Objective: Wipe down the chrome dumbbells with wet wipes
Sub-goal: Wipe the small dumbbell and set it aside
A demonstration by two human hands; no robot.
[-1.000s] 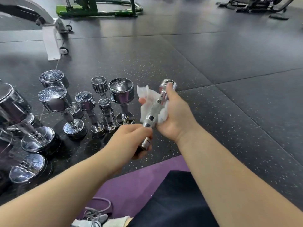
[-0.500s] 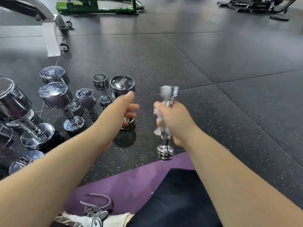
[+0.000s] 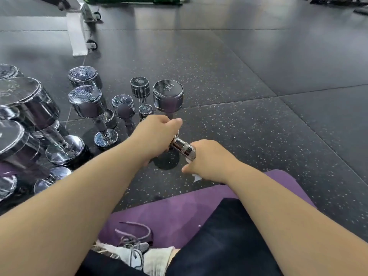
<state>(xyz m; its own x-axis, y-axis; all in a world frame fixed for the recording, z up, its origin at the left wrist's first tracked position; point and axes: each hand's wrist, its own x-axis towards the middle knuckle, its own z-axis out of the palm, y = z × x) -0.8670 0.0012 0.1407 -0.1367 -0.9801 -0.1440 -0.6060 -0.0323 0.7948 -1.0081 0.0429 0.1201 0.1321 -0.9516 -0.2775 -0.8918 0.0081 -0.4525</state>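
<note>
Held dumbbell (image 3: 182, 148): a small chrome dumbbell, tilted, raised above the floor between your two hands, just right of the standing set. Only its knurled handle shows; both end heads are hidden by your hands.
Left hand (image 3: 154, 137): closed, with the fingers curled round the far-left end of the held dumbbell.
Right hand (image 3: 209, 159): closed round the near-right end of the handle, with the wipe trapped underneath it.
Wet wipe (image 3: 196, 177): white. Small corners stick out beneath your right hand and beside the handle; the rest is hidden.
5KG dumbbell (image 3: 168, 95): stands upright on the floor just beyond your left hand, with "5KG" readable on its top face.
Smaller dumbbells (image 3: 140, 87): chrome and upright, grouped just left of the 5KG dumbbell. Their markings are too blurred to read.
Larger dumbbells (image 3: 25, 100): chrome, crowded along the left edge, some upright and some tilted.
Floor (image 3: 258, 132): black speckled rubber tiles with visible seams.
Purple mat (image 3: 175, 210): lies on the near floor, under your legs.
Black trouser leg (image 3: 229, 246): lies on the mat beneath your right forearm.
Shoe (image 3: 133, 250): white and grey with grey laces, at the near edge.
White frame (image 3: 76, 30): stands on small wheels, far left.
Green machine base (image 3: 135, 0): at the far edge, partly cut off.
</note>
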